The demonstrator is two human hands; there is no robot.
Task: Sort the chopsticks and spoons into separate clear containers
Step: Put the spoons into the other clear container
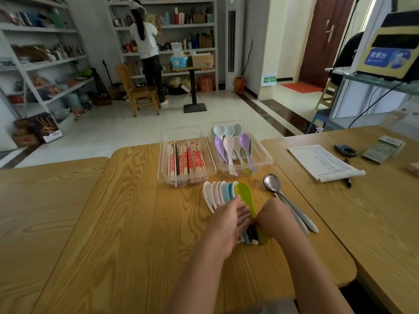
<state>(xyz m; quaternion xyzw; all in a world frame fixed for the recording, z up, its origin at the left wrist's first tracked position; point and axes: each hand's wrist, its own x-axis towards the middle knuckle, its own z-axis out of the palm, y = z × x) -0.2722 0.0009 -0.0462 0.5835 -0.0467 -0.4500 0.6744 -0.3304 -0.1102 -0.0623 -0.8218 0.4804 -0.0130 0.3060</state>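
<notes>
A fan of plastic spoons, white, blue and one lime green, lies on the wooden table in front of me. My left hand lies with straight fingers against the spoon handles from the left. My right hand grips the bunched handles from the right. Two metal spoons lie just right of the fan. Behind stand two clear containers: the left one holds wrapped chopsticks, the right one holds purple, white and pale blue spoons.
A second table on the right carries a paper pad, a pen, a dark small object and packets. Another table adjoins on the left. Across the room a person stands at shelves beside a wooden chair.
</notes>
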